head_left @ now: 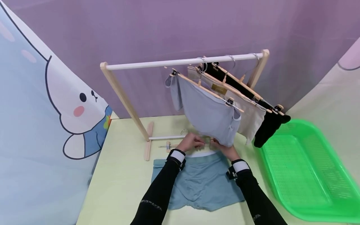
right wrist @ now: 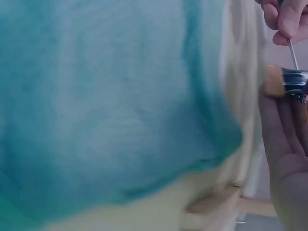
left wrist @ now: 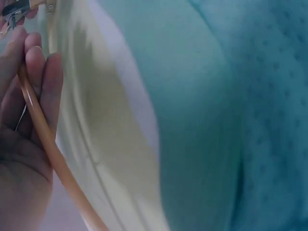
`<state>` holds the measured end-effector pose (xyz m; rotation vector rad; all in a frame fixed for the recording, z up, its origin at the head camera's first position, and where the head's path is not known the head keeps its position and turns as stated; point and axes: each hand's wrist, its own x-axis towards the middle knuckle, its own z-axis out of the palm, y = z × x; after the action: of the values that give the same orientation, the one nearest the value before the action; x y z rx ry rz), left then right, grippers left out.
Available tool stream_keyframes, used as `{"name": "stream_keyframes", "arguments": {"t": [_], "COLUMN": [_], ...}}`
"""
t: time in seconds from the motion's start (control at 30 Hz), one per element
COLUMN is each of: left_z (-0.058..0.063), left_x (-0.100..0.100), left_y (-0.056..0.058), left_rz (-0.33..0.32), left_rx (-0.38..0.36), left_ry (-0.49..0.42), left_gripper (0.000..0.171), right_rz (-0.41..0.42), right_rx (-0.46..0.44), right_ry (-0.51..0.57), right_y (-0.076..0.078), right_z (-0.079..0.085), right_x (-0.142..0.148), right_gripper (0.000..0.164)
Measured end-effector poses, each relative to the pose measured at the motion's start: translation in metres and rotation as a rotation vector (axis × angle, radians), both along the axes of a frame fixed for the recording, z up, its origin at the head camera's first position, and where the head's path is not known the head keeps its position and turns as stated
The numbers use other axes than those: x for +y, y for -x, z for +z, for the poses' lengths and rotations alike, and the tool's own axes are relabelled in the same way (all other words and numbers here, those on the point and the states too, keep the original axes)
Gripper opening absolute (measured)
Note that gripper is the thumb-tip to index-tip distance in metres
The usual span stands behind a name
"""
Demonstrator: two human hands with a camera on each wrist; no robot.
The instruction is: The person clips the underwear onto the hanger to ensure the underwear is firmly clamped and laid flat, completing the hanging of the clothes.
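Note:
A wooden clip hanger (left wrist: pixel 65 168) is between my two hands, just beyond the waistband of the blue-green boxer shorts (head_left: pixel 199 184), which lie spread on the table. My left hand (head_left: pixel 192 142) pinches the hanger's thin metal rod (right wrist: pixel 293 54); the wooden bar runs along its palm. With its fingertips, my right hand (head_left: pixel 226 149) holds one of the hanger's clips (right wrist: pixel 288 82), wooden-faced with a black and metal middle. The other clip (head_left: pixel 168 147) sticks out left of my left hand. Grey-blue shorts (head_left: pixel 205 109) on the rack hang close above my right hand.
A wooden rack (head_left: pixel 121 93) with a white rail (head_left: pixel 157 64) stands behind. Beige-grey shorts (head_left: pixel 248 117) and a black garment (head_left: pixel 268 126) also hang from it on clip hangers. A green plastic basket (head_left: pixel 298 168) sits on the right.

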<state>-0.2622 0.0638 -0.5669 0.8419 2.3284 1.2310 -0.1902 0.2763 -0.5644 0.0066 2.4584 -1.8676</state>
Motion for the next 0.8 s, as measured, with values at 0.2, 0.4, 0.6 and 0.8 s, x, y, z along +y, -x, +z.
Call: {"name": "stream_keyframes", "arguments": {"t": [0.2, 0.4, 0.6, 0.8], "left_z": [-0.009, -0.007, 0.002, 0.006], "left_x": [0.004, 0.03, 0.046, 0.043], "left_y": [0.002, 0.009, 0.009, 0.01], "left_rz": [-0.022, -0.101, -0.091, -0.031], "left_rx": [-0.063, -0.1, -0.051, -0.017], "left_ry": [0.037, -0.021, 0.04, -0.005], "left_gripper": [0.022, 0.036, 0.025, 0.021], "right_rz": [-0.086, -0.044, -0.006, 0.09], "right_rx": [-0.146, -0.044, 0.04, 0.067], "right_ry": [-0.042, -0.068, -0.114, -0.301], "right_y": [-0.007, -0.02, -0.022, -0.025], "right_z": [0.008, 0.032, 0.021, -0.01], "right_x": [-0.004, -0.01, -0.005, 0.013], "right_gripper": [0.049, 0.034, 0.036, 0.067]}}
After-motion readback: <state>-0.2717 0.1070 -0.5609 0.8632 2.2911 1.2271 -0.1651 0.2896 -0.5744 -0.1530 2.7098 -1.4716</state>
